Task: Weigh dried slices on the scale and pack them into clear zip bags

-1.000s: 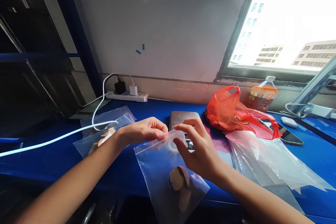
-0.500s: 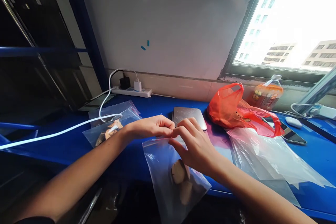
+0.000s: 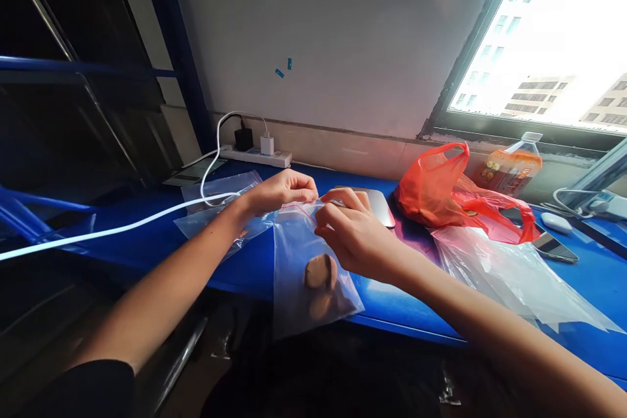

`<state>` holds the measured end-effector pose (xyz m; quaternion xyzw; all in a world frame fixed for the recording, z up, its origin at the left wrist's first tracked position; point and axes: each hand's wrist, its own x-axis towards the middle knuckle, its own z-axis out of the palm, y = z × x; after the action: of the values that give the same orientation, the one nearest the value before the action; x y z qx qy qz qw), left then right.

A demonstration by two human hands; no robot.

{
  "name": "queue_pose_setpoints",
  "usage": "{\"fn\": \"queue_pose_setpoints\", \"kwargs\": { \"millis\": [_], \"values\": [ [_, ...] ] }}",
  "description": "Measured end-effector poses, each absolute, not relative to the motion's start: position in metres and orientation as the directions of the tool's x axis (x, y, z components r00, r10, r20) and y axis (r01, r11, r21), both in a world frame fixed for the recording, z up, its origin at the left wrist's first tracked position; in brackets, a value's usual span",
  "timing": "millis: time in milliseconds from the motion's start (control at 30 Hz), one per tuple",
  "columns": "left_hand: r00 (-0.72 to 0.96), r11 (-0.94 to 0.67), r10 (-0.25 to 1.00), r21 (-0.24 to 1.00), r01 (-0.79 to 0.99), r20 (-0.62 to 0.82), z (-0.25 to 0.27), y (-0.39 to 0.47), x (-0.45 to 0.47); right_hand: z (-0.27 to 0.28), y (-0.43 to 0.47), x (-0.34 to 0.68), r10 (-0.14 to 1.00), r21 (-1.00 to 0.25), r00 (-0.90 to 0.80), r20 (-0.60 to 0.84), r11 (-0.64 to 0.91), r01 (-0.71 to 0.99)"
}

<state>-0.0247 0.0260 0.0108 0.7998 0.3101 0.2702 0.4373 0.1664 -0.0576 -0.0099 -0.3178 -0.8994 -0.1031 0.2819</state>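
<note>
A clear zip bag (image 3: 292, 274) hangs from my two hands over the front edge of the blue table. Inside it lie a few pale brown slices (image 3: 319, 272), whose kind I cannot make out. My left hand (image 3: 289, 189) is closed, its thumb and fingers pinched at the bag's top edge near the reddish seal line. Close by on the right, my right hand (image 3: 353, 225) pinches the same top edge with bent fingers. Behind my left forearm lies another clear bag (image 3: 196, 227), mostly hidden. A silver flat device (image 3: 381, 208) sits behind my right hand.
Loose clear bags (image 3: 494, 268) lie at the right beside a red plastic bag (image 3: 431, 186). Behind stand an orange-labelled bottle (image 3: 514, 166) and a power strip (image 3: 259, 156). A white cable (image 3: 122, 228) crosses the left side. A phone (image 3: 556, 247) and white case (image 3: 556, 222) lie far right.
Both hands have lifted the bag's top up and slightly away, the left hand more. The bag now hangs higher and further left. The whole view has shifted a little.
</note>
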Motion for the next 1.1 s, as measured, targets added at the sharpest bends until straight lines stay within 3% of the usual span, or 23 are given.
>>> {"fn": "queue_pose_setpoints", "kwargs": {
  "millis": [133,233,400,500,667,833,1100],
  "values": [
    [0.746,-0.586,0.59,0.799,0.132,0.309,0.018,0.017,-0.028,-0.024,-0.045,0.174,0.59,-0.155,-0.508,0.628,0.734,0.661],
    [0.843,-0.666,0.483,0.724,0.178,0.236,0.019,0.015,-0.027,-0.026,-0.042,0.179,0.657,-0.31,-0.451,0.605,0.715,0.627],
    [0.83,-0.514,0.526,0.847,0.135,0.187,0.018,0.014,-0.03,-0.012,-0.043,0.189,0.796,-0.691,-0.337,0.503,0.604,0.397],
    [0.819,-0.455,0.519,0.89,0.025,0.243,0.019,0.014,-0.031,-0.006,-0.037,0.202,0.851,-0.803,-0.227,0.474,0.523,0.285],
    [0.745,-0.496,0.62,0.859,0.126,0.248,0.015,0.017,-0.02,-0.005,-0.033,0.212,0.846,-0.784,-0.193,0.496,0.532,0.319],
    [0.86,-0.545,0.485,0.824,0.155,0.159,0.007,0.019,-0.012,-0.008,-0.039,0.2,0.819,-0.685,-0.239,0.522,0.569,0.455],
    [0.924,-0.574,0.376,0.8,0.174,0.069,0.016,0.014,-0.016,-0.014,-0.034,0.197,0.803,-0.545,-0.259,0.537,0.565,0.62]
  ]
}}
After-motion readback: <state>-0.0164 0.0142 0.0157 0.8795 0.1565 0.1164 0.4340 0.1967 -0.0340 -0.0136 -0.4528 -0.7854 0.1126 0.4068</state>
